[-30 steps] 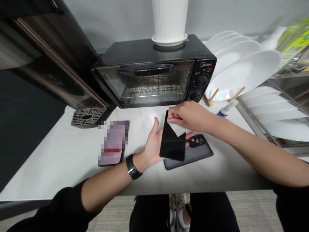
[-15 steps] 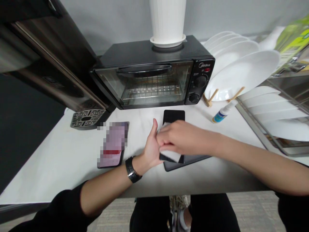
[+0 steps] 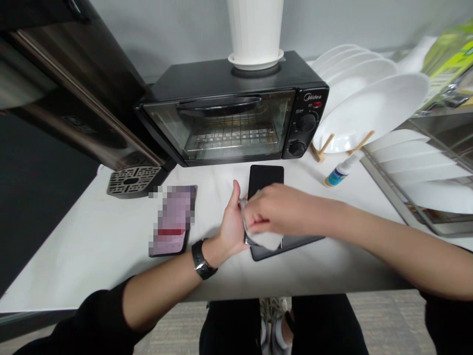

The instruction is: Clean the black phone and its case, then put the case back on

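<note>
My left hand (image 3: 232,224) grips the left edge of a black phone (image 3: 266,176), thumb up and the other fingers hidden beneath it. Closed around a light grey cloth (image 3: 266,240), my right hand (image 3: 275,209) presses it against the phone's dark face. Part of the cloth hangs out below the fist and covers the phone's lower end. Underneath, a flat black object (image 3: 264,253) lies on the white counter; its kind is mostly hidden. Left of my hands lies another phone (image 3: 173,222) with a lit, blurred-out screen.
Behind my hands stands a black toaster oven (image 3: 232,130) with a white pot (image 3: 255,34) on top. A small spray bottle (image 3: 338,173) is to the right, before white plates (image 3: 373,108) in a wooden rack. A dark drinks machine (image 3: 92,98) stands left.
My right hand has shifted the cloth slightly over the phone, and its lower part now looks more bunched. More of the phone's upper end shows. My left hand has barely moved.
</note>
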